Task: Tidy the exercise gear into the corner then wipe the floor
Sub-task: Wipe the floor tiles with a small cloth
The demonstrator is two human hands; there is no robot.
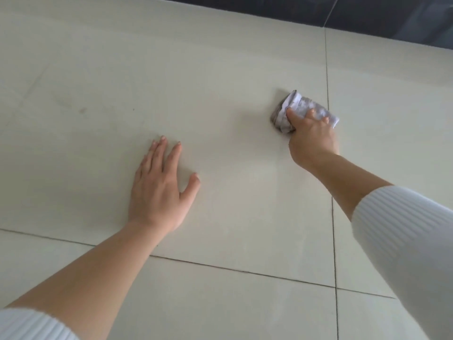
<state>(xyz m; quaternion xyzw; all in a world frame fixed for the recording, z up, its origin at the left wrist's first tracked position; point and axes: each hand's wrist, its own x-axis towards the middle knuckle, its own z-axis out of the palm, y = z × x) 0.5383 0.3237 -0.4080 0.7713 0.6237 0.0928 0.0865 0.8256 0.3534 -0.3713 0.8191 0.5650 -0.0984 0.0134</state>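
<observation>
Right hand (pixel 312 133) grips the bunched cloth (pixel 300 110) on the floor (pixel 220 69), fingers (pixel 311 112) curled over its top, thumb at its left edge. Left hand (pixel 159 190) lies flat, fingers spread, well apart from it.

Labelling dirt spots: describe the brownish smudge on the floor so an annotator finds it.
On the big pale floor tile below the dark wall strip, look beyond and left of the flat left hand. The smudge is a faint reddish-brown blot; the speck to its right is tiny and dark.
</observation>
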